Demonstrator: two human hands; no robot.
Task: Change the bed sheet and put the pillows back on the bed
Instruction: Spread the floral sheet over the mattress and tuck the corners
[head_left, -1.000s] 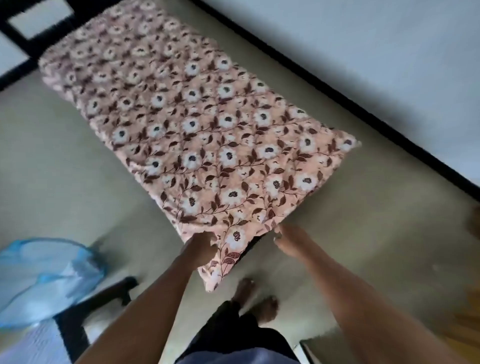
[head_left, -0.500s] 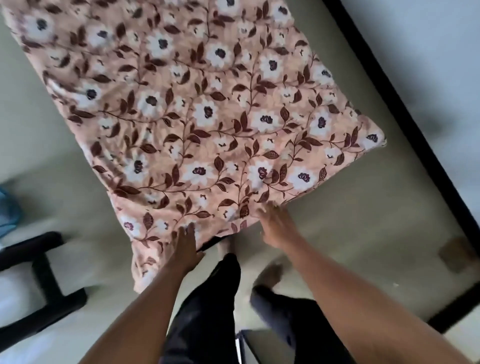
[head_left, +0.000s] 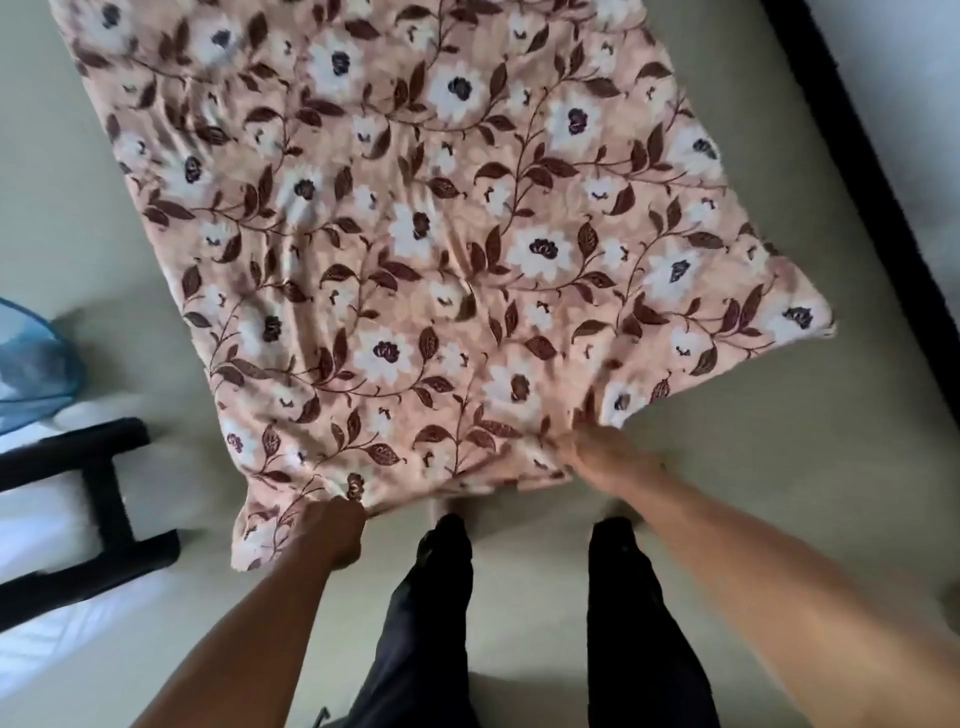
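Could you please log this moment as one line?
left hand: grips sheet edge | right hand: grips sheet edge | sheet: spread out ahead

Sheet (head_left: 415, 234) spread on the floor (head_left: 727, 493) ahead.
A frame (head_left: 98, 499) stood left of it, a wall strip (head_left: 872, 182) right; left hand (head_left: 335, 535) and right hand (head_left: 608, 457) gripped its near edge.
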